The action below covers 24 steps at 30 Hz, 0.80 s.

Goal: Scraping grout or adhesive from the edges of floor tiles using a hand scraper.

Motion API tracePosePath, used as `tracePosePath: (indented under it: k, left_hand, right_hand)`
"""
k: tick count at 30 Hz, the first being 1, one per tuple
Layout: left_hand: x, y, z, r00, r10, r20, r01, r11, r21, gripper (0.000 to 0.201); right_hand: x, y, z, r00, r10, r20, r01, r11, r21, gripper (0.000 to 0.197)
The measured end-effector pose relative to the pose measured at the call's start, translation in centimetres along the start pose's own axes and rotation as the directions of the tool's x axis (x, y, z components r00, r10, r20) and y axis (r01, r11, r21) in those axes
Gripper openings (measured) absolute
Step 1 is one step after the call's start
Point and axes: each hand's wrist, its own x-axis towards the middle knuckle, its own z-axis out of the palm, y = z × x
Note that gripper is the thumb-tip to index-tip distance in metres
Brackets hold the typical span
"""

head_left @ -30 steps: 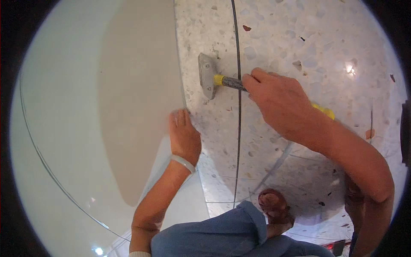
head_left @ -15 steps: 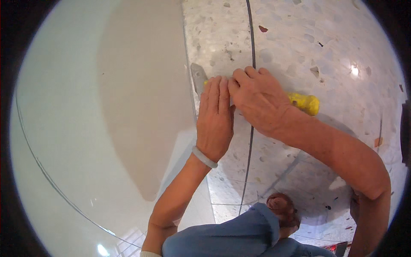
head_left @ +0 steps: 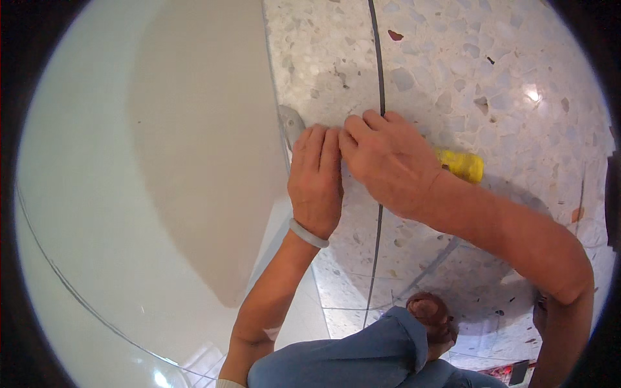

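Both my hands are on a yellow-handled tool with a flat grey head. Its head (head_left: 293,121) lies along the straight edge of a large pale panel (head_left: 207,129), beyond my left fingertips. My left hand (head_left: 315,178) is closed, its fingers pressed together over the front part of the tool, with a light bracelet on the wrist. My right hand (head_left: 391,161) is curled round the handle. The yellow handle end (head_left: 464,166) sticks out to the right of it. My hands hide the middle of the tool, and its exact kind cannot be made out.
A speckled stone floor (head_left: 446,77) with a dark joint line (head_left: 377,58) spans the right side. My bent knee in blue jeans (head_left: 349,355) and a brown shoe (head_left: 428,312) are at the lower middle. A red and dark item (head_left: 514,372) lies at the lower right edge.
The tool and both hands have slid a little toward me along the panel's edge. The grip looks the same. The view has shifted slightly.
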Motion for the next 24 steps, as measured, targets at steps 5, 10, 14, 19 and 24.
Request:
tracePosePath:
  k: [5,10,14,19,24]
  left_hand:
    - [-0.9,-0.7,0.2,1.0,0.012,0.0,-0.012,1.0,-0.011,0.043]
    - [-1.6,-1.5,-0.1,1.0,0.01,0.021,-0.009,1.0,-0.028,0.039]
    - [-1.8,-1.8,0.2,1.0,0.012,0.026,-0.01,0.998,-0.067,0.038]
    - [-1.5,-2.2,0.4,0.995,0.091,-0.043,-0.095,0.992,-0.078,0.035]
    - [-1.4,-2.0,-0.1,0.997,0.076,-0.03,-0.077,0.996,-0.039,0.041]
  right_hand:
    - [-0.4,-1.2,0.6,0.999,0.036,0.012,-0.036,0.999,0.012,0.021]
    - [-0.6,-2.5,1.7,0.997,0.063,-0.048,-0.062,0.998,0.027,0.025]
    - [-0.7,-2.8,1.7,0.996,0.084,-0.022,-0.084,0.996,0.018,0.028]
    - [-2.1,-2.0,-1.4,0.987,0.073,0.143,-0.086,0.993,0.085,0.041]
    - [-3.6,-0.2,-4.4,0.906,0.145,0.397,-0.247,0.944,0.22,0.033]
